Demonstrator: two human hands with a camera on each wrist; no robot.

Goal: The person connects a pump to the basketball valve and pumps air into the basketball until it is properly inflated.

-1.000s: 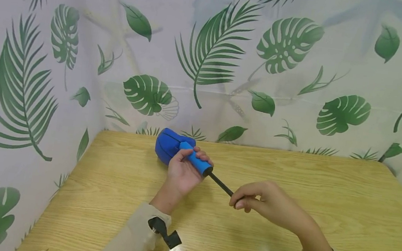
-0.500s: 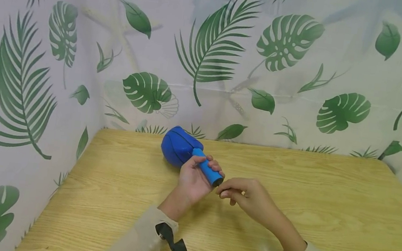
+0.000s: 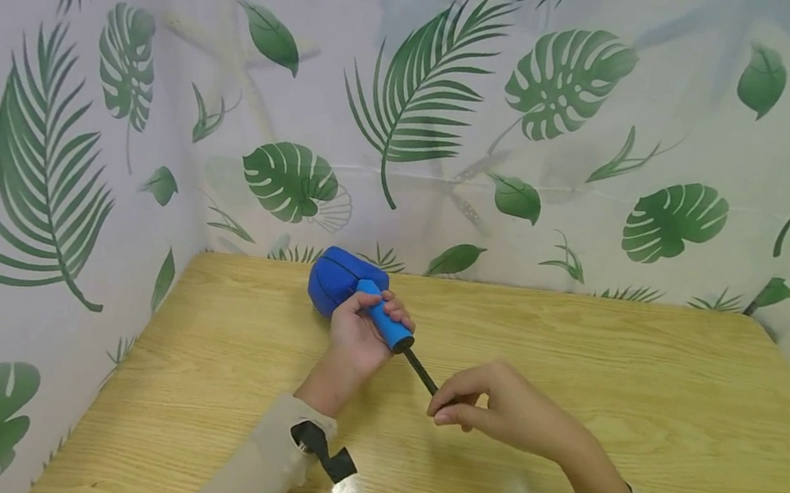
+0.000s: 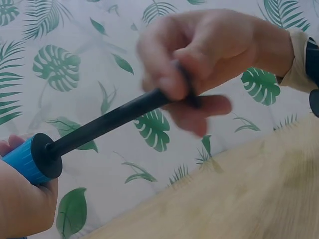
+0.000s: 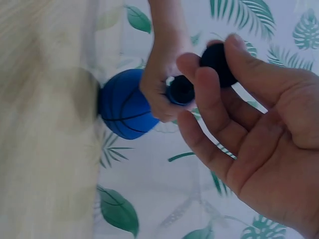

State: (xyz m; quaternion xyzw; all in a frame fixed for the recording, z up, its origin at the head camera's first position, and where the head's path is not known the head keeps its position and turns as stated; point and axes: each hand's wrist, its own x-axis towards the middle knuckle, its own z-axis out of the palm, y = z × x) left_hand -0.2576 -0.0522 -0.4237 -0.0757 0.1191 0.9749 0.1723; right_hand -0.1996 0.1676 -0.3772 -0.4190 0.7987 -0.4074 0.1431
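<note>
My left hand (image 3: 363, 341) grips the light-blue barrel of a hand pump (image 3: 389, 324), palm up. The pump's far end meets a dark-blue ball (image 3: 337, 282) with black seam lines, which looks soft and not fully round. A black plunger rod (image 4: 107, 124) sticks out of the barrel toward the right. My right hand (image 3: 494, 403) pinches the round black knob (image 5: 218, 64) at the rod's end between thumb and fingers. In the right wrist view the ball touches or nearly touches the table. Where pump and ball join is hidden.
A light wood-grain table (image 3: 645, 376) lies under both arms. Behind it and to the sides hangs a white cloth (image 3: 455, 122) printed with green leaves. Dark straps (image 3: 325, 452) sit on both wrists.
Half a second ago the plunger rod was pushed nearly fully in; now it is drawn out again. The ball and left hand have shifted slightly left.
</note>
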